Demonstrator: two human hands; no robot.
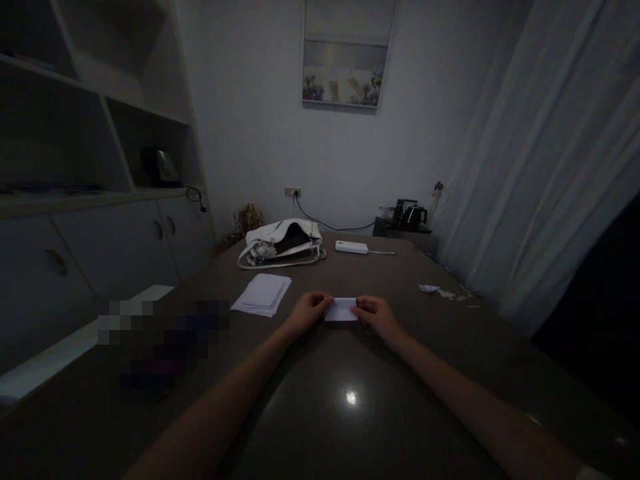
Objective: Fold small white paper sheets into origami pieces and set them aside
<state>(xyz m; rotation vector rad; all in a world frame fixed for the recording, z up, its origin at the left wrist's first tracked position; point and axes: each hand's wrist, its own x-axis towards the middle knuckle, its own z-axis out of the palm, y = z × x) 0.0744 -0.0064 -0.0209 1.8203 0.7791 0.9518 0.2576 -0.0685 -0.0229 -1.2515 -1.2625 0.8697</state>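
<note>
Between my two hands is a small white piece of paper [341,309], apparently folded, held just above the dark table. My left hand [311,312] pinches its left edge with thumb and fingers. At the right edge my right hand [376,315] grips it, the thumb lying over the front. To the left of my left hand lies a stack of white paper sheets [263,295]. Off to the right, a small folded paper piece [429,289] rests on the table. Fine creases in the held paper are too dim to make out.
A white handbag [285,241] lies at the table's far side, beside a white power bank [351,247] with a short cable. The dark table [320,413] reflects a light near me. Small scraps [453,295] lie near the right edge. A blurred patch covers the left side.
</note>
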